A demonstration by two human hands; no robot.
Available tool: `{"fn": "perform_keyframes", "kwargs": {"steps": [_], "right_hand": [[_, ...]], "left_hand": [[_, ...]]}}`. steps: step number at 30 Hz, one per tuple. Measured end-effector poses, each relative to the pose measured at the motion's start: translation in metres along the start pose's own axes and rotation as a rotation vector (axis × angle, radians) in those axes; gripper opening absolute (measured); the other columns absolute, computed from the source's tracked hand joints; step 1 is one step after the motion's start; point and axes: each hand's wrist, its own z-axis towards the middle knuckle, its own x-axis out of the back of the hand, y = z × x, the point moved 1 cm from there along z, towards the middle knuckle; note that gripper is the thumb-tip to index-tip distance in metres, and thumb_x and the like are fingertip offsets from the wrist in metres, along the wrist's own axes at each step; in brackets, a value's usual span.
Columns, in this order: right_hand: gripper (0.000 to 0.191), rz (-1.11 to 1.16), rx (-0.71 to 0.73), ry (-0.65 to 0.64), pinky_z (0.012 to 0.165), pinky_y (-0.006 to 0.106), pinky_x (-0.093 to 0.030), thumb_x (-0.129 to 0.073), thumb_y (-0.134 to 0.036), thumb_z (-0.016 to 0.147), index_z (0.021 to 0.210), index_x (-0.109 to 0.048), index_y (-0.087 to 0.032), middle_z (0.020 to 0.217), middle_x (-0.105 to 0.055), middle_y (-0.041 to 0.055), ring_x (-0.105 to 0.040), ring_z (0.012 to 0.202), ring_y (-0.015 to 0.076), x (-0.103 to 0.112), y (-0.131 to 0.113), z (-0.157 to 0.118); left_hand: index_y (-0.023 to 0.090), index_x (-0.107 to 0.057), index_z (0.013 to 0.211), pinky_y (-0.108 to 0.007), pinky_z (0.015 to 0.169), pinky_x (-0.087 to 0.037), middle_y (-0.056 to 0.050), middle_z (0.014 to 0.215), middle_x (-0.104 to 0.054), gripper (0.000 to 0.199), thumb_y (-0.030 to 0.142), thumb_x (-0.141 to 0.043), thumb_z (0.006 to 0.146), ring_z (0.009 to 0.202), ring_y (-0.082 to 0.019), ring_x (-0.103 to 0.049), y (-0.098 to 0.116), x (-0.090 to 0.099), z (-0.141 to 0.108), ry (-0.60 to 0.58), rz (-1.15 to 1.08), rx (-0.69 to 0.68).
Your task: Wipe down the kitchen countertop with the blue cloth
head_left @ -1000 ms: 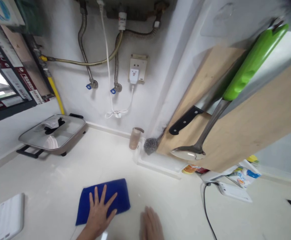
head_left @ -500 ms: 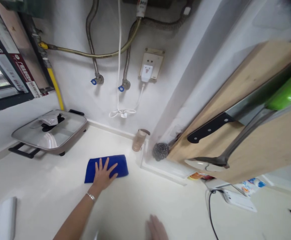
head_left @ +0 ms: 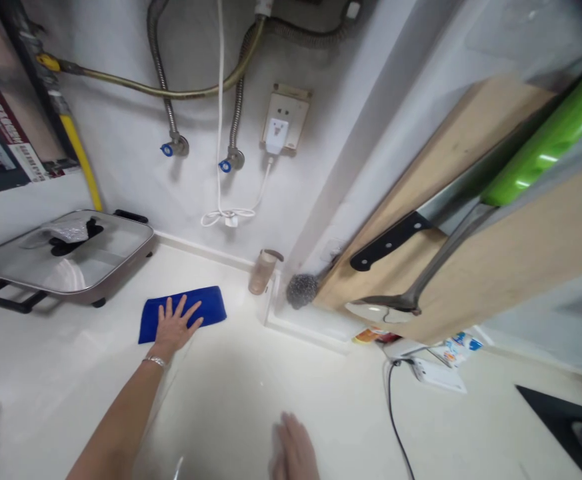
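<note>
A folded blue cloth [head_left: 215, 305] lies on the white countertop [head_left: 231, 380]. My left hand [head_left: 173, 328], with a silver bracelet at the wrist, rests flat on the cloth, its fingers spread. Near the bottom centre, my right hand [head_left: 293, 447] is over the counter and touches no object that I can make out. It is slightly blurred, with the fingers extended and nothing visible in them.
An electric pan with a glass lid [head_left: 115, 250] stands at the left. A brownish cup [head_left: 263, 273] is by the wall. Steel scrubber [head_left: 301, 291], wooden board [head_left: 451, 280], knife [head_left: 388, 243] and green-handled ladle [head_left: 545, 147] are at the right. A black cable [head_left: 395, 420] crosses the counter.
The view has shifted, so the wall, pan and cloth appear further left. My left hand is still spread on the cloth, and more of my right hand shows at the bottom.
</note>
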Motion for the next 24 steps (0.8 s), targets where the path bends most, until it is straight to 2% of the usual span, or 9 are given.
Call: {"fn": "perform_keyframes", "kwargs": {"steps": [7, 13, 17, 21, 24], "right_hand": [[0.062, 0.107, -0.072, -0.003, 0.105, 0.054, -0.051, -0.049, -0.012, 0.084, 0.145, -0.043, -0.024, 0.149, -0.050, 0.0087, -0.047, 0.138, 0.0298, 0.011, -0.012, 0.009], [0.067, 0.130, -0.076, -0.005, 0.111, 0.056, -0.045, -0.048, -0.008, 0.078, 0.143, -0.044, -0.019, 0.150, -0.049, 0.0107, -0.042, 0.142, 0.0290, 0.012, -0.014, 0.013], [0.066, 0.131, -0.086, -0.032, 0.113, 0.056, -0.042, -0.050, -0.009, 0.075, 0.140, -0.046, -0.018, 0.150, -0.049, 0.0112, -0.039, 0.143, 0.0288, 0.015, -0.016, 0.017], [0.064, 0.139, -0.116, -0.016, 0.115, 0.056, -0.039, -0.050, -0.011, 0.074, 0.138, -0.046, -0.017, 0.148, -0.051, 0.0115, -0.039, 0.143, 0.0294, 0.020, -0.016, 0.019], [0.062, 0.164, -0.124, 0.019, 0.115, 0.055, -0.039, -0.050, -0.011, 0.074, 0.136, -0.046, -0.018, 0.145, -0.053, 0.0111, -0.041, 0.141, 0.0284, 0.017, -0.014, 0.019]], "left_hand": [[0.036, -0.031, 0.151, -0.062, 0.119, -0.010, -0.008, 0.165, -0.018, 0.063, 0.062, -0.036, 0.094, 0.148, -0.047, -0.007, -0.001, 0.005, -0.053, 0.015, 0.064, 0.155], [0.032, -0.028, 0.153, -0.063, 0.118, -0.010, -0.010, 0.165, -0.016, 0.067, 0.062, -0.031, 0.093, 0.148, -0.048, -0.006, 0.014, -0.001, -0.108, 0.029, 0.074, 0.163], [0.031, -0.033, 0.151, -0.063, 0.119, -0.011, -0.008, 0.165, -0.016, 0.065, 0.059, -0.027, 0.093, 0.149, -0.047, -0.005, 0.037, -0.008, -0.152, 0.061, 0.052, 0.049], [0.030, -0.048, 0.144, -0.060, 0.120, -0.012, -0.006, 0.162, -0.028, 0.061, 0.054, -0.026, 0.092, 0.151, -0.041, 0.000, 0.067, -0.017, -0.192, 0.137, 0.028, -0.196], [0.032, -0.056, 0.137, -0.059, 0.121, -0.013, -0.006, 0.158, -0.037, 0.056, 0.051, -0.034, 0.089, 0.152, -0.038, -0.001, 0.081, -0.023, -0.207, 0.149, 0.015, -0.354]]}}
